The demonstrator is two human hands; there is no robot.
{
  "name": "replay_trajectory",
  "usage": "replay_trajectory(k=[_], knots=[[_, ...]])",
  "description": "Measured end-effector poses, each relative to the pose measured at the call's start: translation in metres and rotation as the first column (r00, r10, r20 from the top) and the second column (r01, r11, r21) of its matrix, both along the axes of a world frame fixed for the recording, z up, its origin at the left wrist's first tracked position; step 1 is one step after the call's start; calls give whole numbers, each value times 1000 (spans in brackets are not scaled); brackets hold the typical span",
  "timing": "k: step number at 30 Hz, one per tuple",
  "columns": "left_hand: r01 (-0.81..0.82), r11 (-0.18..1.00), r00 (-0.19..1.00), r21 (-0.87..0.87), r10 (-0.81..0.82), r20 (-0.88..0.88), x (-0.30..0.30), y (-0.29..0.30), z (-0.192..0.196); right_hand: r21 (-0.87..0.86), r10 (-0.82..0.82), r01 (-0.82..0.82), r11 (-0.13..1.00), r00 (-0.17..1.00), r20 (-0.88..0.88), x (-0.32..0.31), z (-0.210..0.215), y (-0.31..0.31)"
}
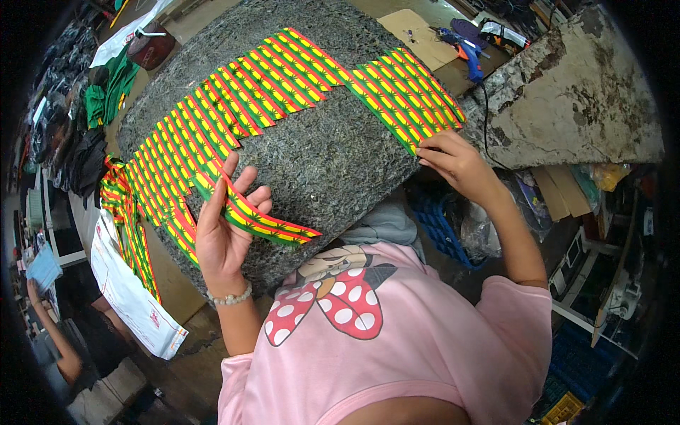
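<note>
Pink shirt (397,354), red-yellow-green striped ribbon strip (265,218)

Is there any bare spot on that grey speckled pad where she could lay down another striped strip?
Yes: the grey pad is bare in its near middle, between the left hand holding a strip and the right hand, below both strip rows. The pad's far edge beyond the rows is bare too. The left side is crowded with overlapping strips.

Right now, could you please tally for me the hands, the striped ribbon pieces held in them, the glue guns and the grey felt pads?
Hands: 2, left hand, right hand
Held ribbon strip: 1
Blue glue gun: 1
Grey felt pad: 1
Total: 5
</note>
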State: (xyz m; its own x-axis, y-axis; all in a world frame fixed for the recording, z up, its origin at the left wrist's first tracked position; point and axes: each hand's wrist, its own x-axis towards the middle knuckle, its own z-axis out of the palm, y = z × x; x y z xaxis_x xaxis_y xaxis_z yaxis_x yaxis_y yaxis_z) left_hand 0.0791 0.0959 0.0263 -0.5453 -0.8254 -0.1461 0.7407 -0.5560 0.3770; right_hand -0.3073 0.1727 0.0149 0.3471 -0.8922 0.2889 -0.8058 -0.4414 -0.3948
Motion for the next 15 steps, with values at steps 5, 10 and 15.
replay_trajectory(k=[5, 10, 15], knots=[[-12, 1000, 1000, 3, 12, 4, -1, 1, 2, 84, 174, -173, 981, 985, -5, -12, 6, -20], [-31, 999, 999, -10, 31, 29, 2, 4, 1, 106, 134, -122, 987, 984, -118, -5, 10, -17], [4, 1000, 1000, 6, -4, 24, -1, 3, -3, 118, 97, -66, 991, 957, -275, 8, 10, -10]])
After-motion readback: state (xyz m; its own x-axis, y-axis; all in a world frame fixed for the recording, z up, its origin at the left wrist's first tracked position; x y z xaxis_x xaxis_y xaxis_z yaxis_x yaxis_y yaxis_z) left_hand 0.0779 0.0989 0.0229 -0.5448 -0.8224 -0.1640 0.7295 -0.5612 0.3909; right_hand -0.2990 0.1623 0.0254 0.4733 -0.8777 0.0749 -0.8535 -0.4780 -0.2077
